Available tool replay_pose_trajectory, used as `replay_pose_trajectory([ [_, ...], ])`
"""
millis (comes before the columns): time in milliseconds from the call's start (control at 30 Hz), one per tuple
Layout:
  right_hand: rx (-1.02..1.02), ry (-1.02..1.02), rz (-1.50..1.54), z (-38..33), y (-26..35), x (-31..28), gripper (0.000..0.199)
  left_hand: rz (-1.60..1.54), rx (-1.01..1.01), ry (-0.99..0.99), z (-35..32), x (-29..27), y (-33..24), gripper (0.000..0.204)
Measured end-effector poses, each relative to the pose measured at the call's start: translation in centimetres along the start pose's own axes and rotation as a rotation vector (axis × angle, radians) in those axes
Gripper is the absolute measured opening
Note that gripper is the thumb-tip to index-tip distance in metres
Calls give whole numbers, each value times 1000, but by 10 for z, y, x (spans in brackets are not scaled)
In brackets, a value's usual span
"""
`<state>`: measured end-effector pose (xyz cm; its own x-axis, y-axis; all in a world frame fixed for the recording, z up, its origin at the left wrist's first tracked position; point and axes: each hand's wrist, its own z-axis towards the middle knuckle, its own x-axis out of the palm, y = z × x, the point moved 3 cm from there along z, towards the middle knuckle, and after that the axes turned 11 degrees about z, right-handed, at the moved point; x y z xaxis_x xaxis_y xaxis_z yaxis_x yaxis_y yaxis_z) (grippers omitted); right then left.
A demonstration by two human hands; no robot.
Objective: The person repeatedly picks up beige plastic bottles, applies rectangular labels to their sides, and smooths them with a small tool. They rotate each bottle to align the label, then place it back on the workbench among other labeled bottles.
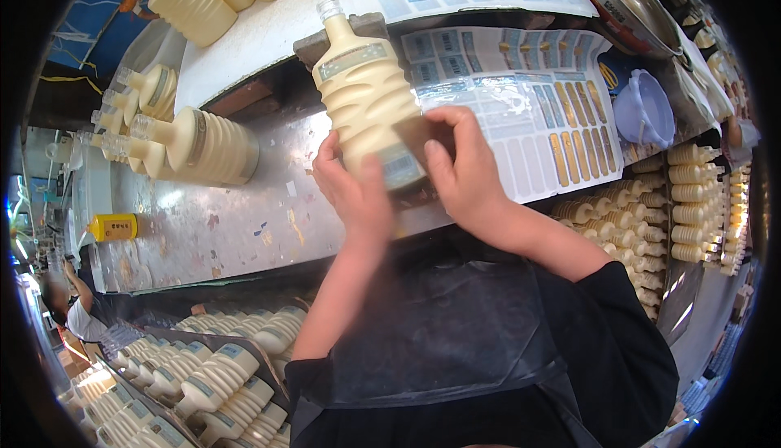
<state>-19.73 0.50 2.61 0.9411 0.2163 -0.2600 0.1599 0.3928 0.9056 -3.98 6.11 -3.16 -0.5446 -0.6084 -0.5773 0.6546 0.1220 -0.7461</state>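
"Since the left hand (350,192) is such a blur, can you tell whether it grips the bottle (362,94)?"

"Not for sure. Its fingers curl round the lower left side, but I can't say how firmly. The right hand (472,171) is clearer: thumb and fingers pinch a brown flat piece (413,141) against the lower right."

"And the bottle itself?"

"Over the metal bench (211,228), neck pointing away from the worker, shoulder seemingly propped on that dark block (370,25)."

"That's what worries me. If neither palm really holds it, a sideways push could roll it off its prop."

"My bet would be the lower label (399,169). The brown piece lies right beside it; pressed unevenly over those ribs, it might crease the paper, trap air or drag a corner askew."

"What about the label sheet (514,115)?"

"Just beside the right forearm. A careless elbow could shift it or rub the labels."

"Those standing bottles (215,151) on the left?"

"Well apart from the hands. Only a wide swing would knock one into its neighbours, I'd think."
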Motion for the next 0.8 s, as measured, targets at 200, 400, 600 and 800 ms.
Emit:
replay_pose_trajectory([
  [200,-63,147,41,14,8,-14,29,-242,-160,69,4,-2,1,55],
  [400,-537,145,-293,23,23,-19,27,-499,-302,152,9,-12,4,45],
  [600,-847,322,-299,-3,58,11,16,-827,-386,164,11,-17,4,27],
  [800,-845,440,-492,-24,49,33,17,-803,-375,176,11,-19,11,34],
])
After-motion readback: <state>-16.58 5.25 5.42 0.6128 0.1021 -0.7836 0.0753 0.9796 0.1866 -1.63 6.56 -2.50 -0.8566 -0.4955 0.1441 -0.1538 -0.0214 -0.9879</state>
